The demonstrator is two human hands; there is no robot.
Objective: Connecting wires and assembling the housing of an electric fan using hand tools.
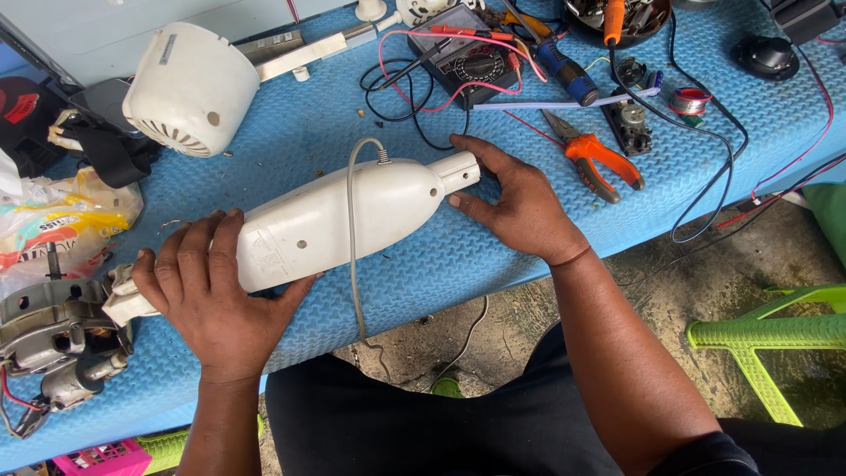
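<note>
A long white plastic fan housing (352,216) lies flat on the blue mat (423,264), narrow neck pointing right. My left hand (211,295) rests over its wide left end, fingers spread on top. My right hand (515,207) cups the narrow neck end, thumb and fingers on either side of it. A grey cord (352,264) leaves the top of the housing, crosses its body and drops off the near table edge.
A white motor cover (189,88) sits at the back left, a bare motor (53,330) at the left edge. Behind are a multimeter (463,53) with red and black leads, orange pliers (599,159), a screwdriver (564,70), solder spool (689,100). A green stool (767,339) stands right.
</note>
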